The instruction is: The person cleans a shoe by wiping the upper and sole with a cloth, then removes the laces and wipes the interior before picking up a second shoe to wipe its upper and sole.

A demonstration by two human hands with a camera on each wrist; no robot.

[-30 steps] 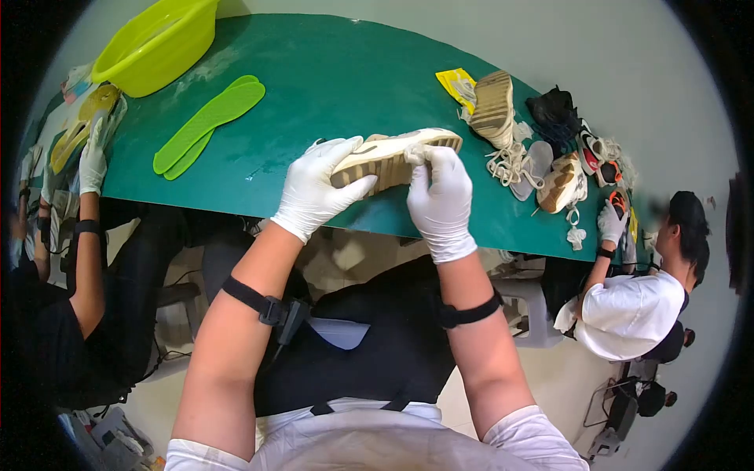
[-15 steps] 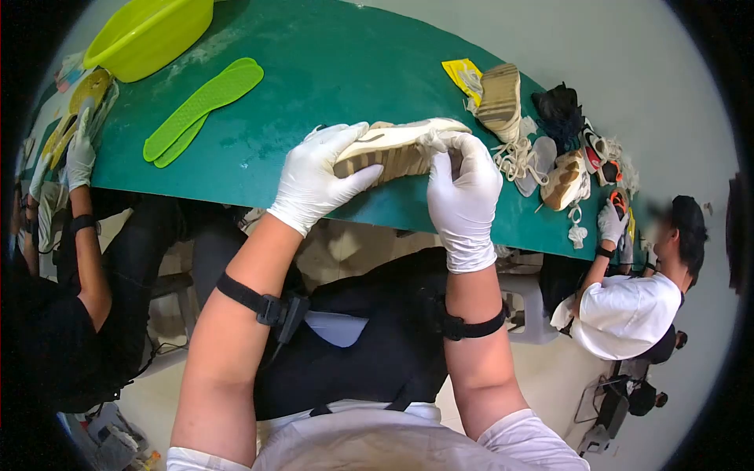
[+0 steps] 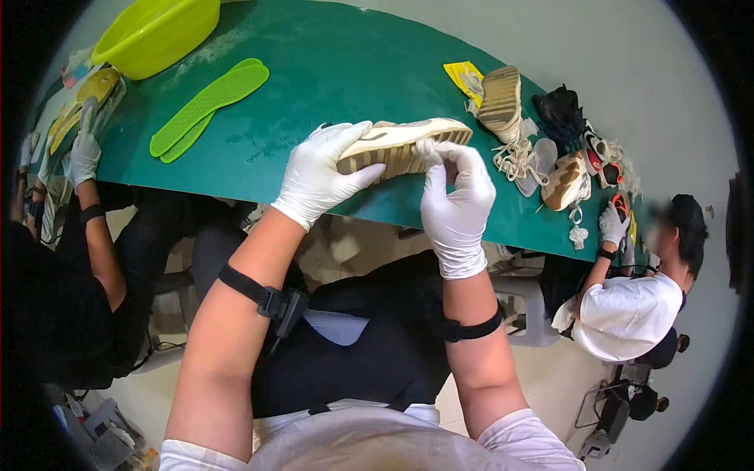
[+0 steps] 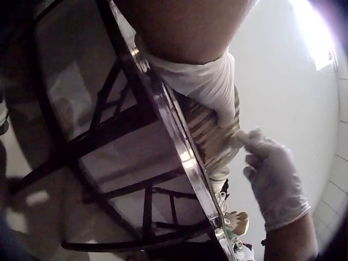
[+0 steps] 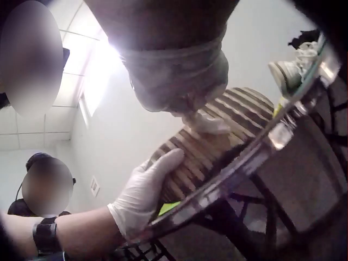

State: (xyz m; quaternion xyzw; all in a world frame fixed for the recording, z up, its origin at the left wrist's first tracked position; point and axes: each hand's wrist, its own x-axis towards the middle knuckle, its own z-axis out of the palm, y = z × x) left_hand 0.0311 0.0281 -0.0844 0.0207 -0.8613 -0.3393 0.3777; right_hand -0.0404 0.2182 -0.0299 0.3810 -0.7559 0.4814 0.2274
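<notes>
Over the table's near edge, my gloved left hand grips a cream and grey sneaker by one end, thumb across the sole. The shoe lies tipped on its side, its ribbed brown-and-cream sole facing me. My gloved right hand pinches a small crumpled white wipe between thumb and fingers. In the right wrist view that wipe presses on the sole near its middle. From the left wrist view, the right hand's fingertips meet the sole's edge. The left palm hides one end of the shoe.
Two green insoles lie on the green table, with a yellow-green basin behind. To the right are another sneaker, a yellow packet, laces and more shoes. People work at both sides.
My right hand has slid right along the sole, then back slightly left. The shoe has shifted a little to the right, with my left hand still gripping it.
</notes>
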